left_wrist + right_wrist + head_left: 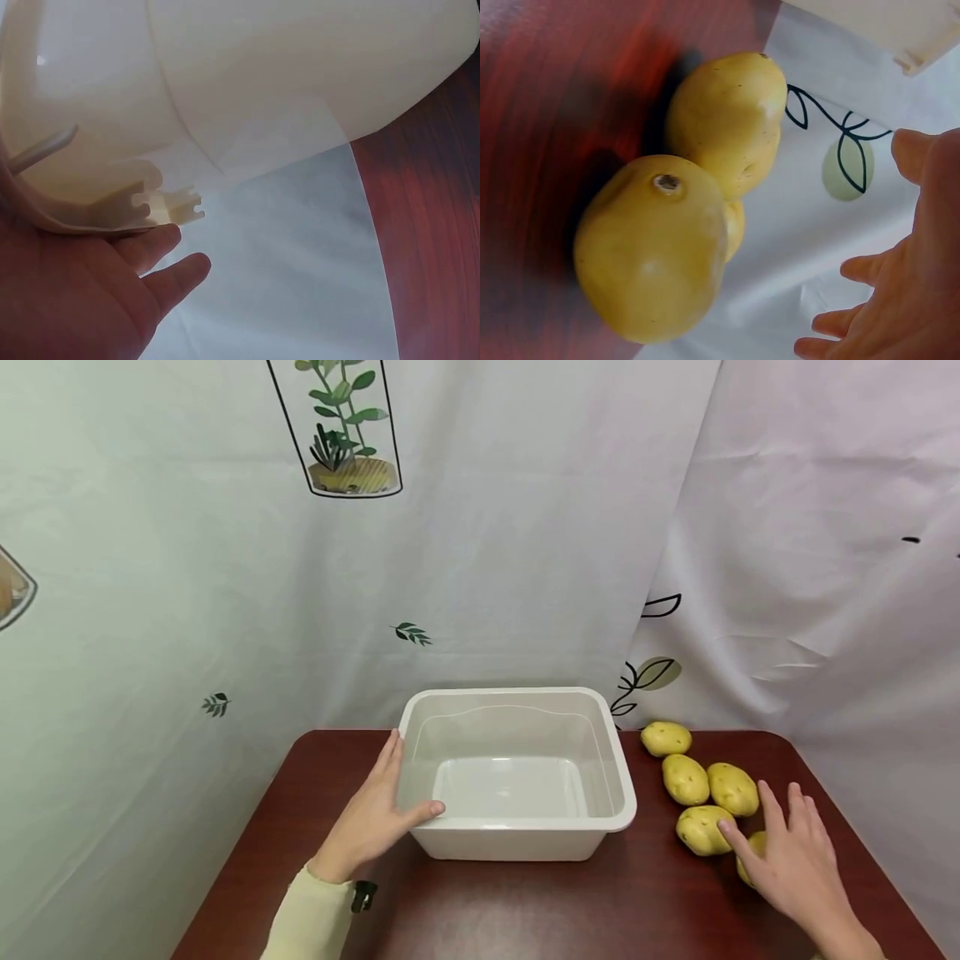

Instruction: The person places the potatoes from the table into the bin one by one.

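Observation:
A white plastic basin (517,845) stands on the dark red table, with nothing inside it. My left hand (375,818) rests against its left rim, fingers straight and thumb over the near left corner; the left wrist view shows that hand (82,292) below the basin's rim. To the basin's right lies a group of several yellow potatoes (686,779). My right hand (798,864) hovers over the nearest potato (750,858), partly hiding it, with its fingers spread. In the right wrist view the hand (900,292) is apart from the potatoes (651,255).
The reddish-brown table (510,910) ends at the back against a pale curtain (510,568) printed with plants. Curtain also hangs along both sides. A small black clip-like piece (363,896) sits by the left sleeve (311,914).

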Demonstrator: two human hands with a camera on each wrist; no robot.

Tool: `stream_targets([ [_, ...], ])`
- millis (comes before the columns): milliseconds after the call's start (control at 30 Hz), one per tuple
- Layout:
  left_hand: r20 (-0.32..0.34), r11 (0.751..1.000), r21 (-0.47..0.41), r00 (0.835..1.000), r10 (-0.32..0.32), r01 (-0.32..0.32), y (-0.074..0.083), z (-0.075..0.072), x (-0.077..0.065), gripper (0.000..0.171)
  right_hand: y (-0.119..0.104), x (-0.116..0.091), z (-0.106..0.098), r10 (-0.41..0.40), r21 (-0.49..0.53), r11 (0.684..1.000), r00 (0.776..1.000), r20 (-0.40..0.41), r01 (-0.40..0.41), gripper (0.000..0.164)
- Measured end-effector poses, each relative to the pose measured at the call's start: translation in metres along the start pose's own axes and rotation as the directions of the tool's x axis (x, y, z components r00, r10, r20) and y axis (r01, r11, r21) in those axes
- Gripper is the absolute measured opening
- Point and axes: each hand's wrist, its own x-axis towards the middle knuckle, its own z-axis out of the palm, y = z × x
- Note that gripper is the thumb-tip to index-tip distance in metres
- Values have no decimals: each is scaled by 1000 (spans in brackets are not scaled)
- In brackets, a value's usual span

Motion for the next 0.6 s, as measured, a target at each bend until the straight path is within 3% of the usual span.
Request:
stream_targets([
  [600,-2,999,10,999,-32,32,5,1,-1,129,18,-13,14,71,-17,997,997,35,-70,92],
])
